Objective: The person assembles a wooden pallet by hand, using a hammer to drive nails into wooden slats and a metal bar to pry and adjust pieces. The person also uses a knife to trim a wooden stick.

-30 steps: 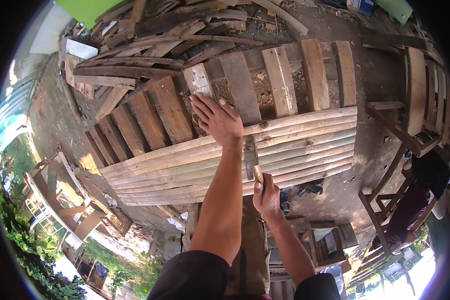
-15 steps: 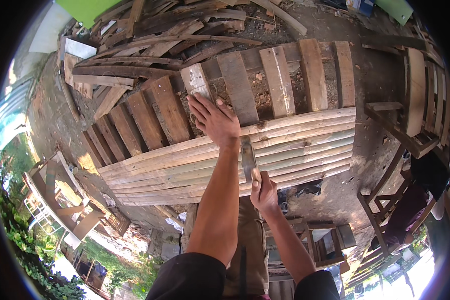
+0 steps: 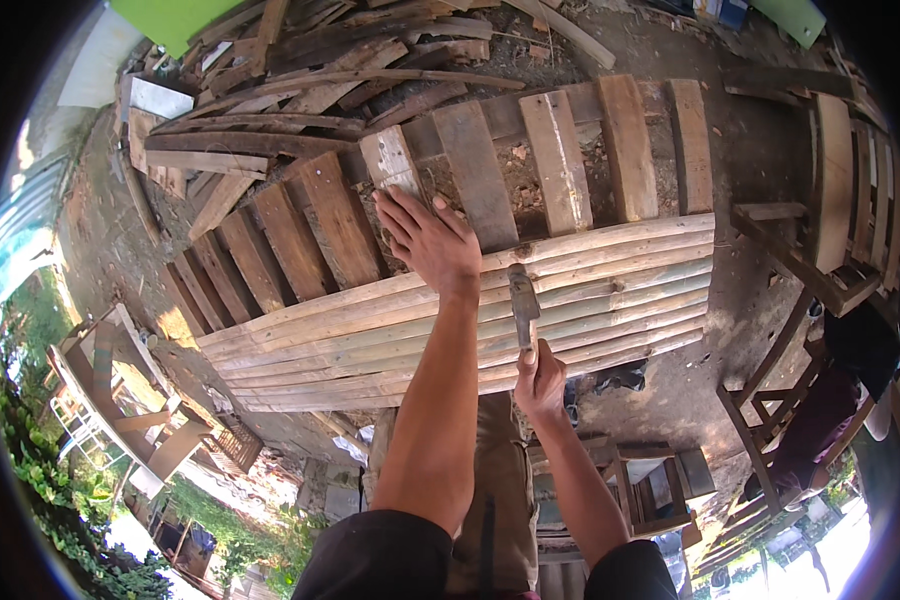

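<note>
My left hand (image 3: 432, 240) lies palm down at the far edge of a panel of pale bamboo strips (image 3: 610, 290). Its fingers are spread over the near end of a white-stained wooden slat (image 3: 388, 156). In my right hand (image 3: 542, 382) is a hammer (image 3: 524, 305), gripped by its handle and held over the strips just right of my left forearm. The hammer's handle is mostly foreshortened. Beyond the bamboo, several brown slats (image 3: 475, 170) stand side by side across a frame, with gaps between them. What lies under my left palm is hidden.
Scrap boards (image 3: 310, 90) are heaped at the far left. A wooden chair-like frame (image 3: 828, 190) stands at the right, near a person in dark clothing (image 3: 820, 420). A light wooden piece of furniture (image 3: 135, 400) is at the left; a small wooden frame (image 3: 660, 490) sits near my right forearm.
My right hand and the hammer have shifted slightly right, and the hammer's angle has changed. My left hand stays in place on the slat and bamboo edge.
</note>
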The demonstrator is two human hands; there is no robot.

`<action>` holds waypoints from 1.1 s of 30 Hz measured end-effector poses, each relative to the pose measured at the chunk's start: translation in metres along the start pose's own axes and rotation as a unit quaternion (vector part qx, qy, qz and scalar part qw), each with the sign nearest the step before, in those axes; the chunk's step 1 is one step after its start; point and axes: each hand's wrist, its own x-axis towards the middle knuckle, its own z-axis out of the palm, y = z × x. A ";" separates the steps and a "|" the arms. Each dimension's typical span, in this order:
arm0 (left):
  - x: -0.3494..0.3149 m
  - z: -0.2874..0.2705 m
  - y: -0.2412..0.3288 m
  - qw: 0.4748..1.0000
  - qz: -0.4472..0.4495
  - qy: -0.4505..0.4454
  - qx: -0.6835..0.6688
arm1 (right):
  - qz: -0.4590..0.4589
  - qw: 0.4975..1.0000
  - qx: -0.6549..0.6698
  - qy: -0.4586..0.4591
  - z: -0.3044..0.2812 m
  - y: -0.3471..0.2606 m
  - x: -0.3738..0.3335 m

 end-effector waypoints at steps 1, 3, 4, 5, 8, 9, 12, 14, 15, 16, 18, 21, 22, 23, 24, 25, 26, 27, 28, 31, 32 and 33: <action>0.000 0.000 -0.001 1.000 -0.003 -0.001 0.002 | -0.037 0.999 0.020 0.015 -0.005 -0.007 -0.002; 0.000 0.001 0.000 1.000 -0.001 0.002 0.006 | -0.092 0.994 0.041 0.030 -0.006 -0.010 -0.003; 0.000 0.001 0.000 1.000 -0.001 0.004 0.008 | -0.110 0.993 0.043 0.030 -0.004 -0.006 -0.003; 0.001 0.000 0.000 1.000 0.002 0.003 0.007 | -0.128 0.990 0.045 0.030 -0.001 -0.003 -0.003; -0.002 0.000 0.001 1.000 0.005 0.007 0.001 | 0.026 0.999 0.005 -0.031 0.008 0.008 0.004; -0.001 0.000 0.000 1.000 0.007 0.013 -0.001 | 0.046 0.998 0.005 -0.035 0.010 0.011 0.004; 0.001 0.002 0.000 1.000 0.005 0.017 -0.001 | -0.034 0.987 0.157 -0.005 0.005 0.019 -0.013; -0.001 0.000 -0.002 1.000 0.005 0.014 -0.003 | -0.064 0.967 0.244 0.045 0.014 0.017 -0.018; 0.000 0.001 -0.002 1.000 0.006 0.016 -0.008 | -0.049 0.975 0.211 0.037 0.015 0.019 -0.013; 0.001 0.002 -0.001 1.000 0.006 0.019 -0.013 | -0.035 0.983 0.178 0.030 0.017 0.020 -0.009; 0.002 0.002 -0.002 1.000 0.013 0.021 -0.004 | 0.044 0.999 -0.024 -0.015 0.012 0.006 0.010; -0.001 0.002 -0.002 1.000 0.009 0.017 -0.001 | -0.009 0.999 0.026 -0.019 0.000 0.006 0.000; -0.002 0.001 -0.003 1.000 0.008 0.015 -0.002 | -0.032 0.993 0.116 0.016 -0.001 -0.001 -0.006; -0.001 0.001 -0.003 1.000 0.007 0.014 -0.004 | -0.102 0.976 0.192 0.032 0.000 -0.001 -0.004; 0.000 0.002 -0.001 1.000 0.006 0.014 -0.007 | -0.134 0.971 0.192 0.040 0.002 -0.009 0.000; 0.001 0.002 0.000 1.000 0.005 0.015 -0.011 | -0.166 0.966 0.192 0.048 0.004 -0.016 0.004; 0.000 0.001 -0.002 1.000 0.005 0.014 -0.008 | -0.155 0.974 0.161 0.038 0.006 -0.008 0.005; 0.001 0.001 -0.003 1.000 0.005 0.015 -0.004 | -0.082 0.990 0.110 0.013 0.007 0.001 0.008; 0.000 0.002 -0.003 1.000 0.008 0.016 -0.002 | -0.010 0.999 0.050 -0.016 0.009 0.011 0.010; 0.000 0.003 -0.003 1.000 0.014 0.025 -0.001 | 0.059 0.997 0.038 -0.029 0.006 0.025 0.006; 0.001 0.004 -0.004 0.999 0.015 0.029 -0.001 | 0.043 0.990 0.133 -0.020 -0.001 0.027 0.000; -0.001 0.003 -0.007 1.000 0.011 0.026 -0.001 | 0.034 0.973 0.227 -0.014 -0.007 0.023 -0.008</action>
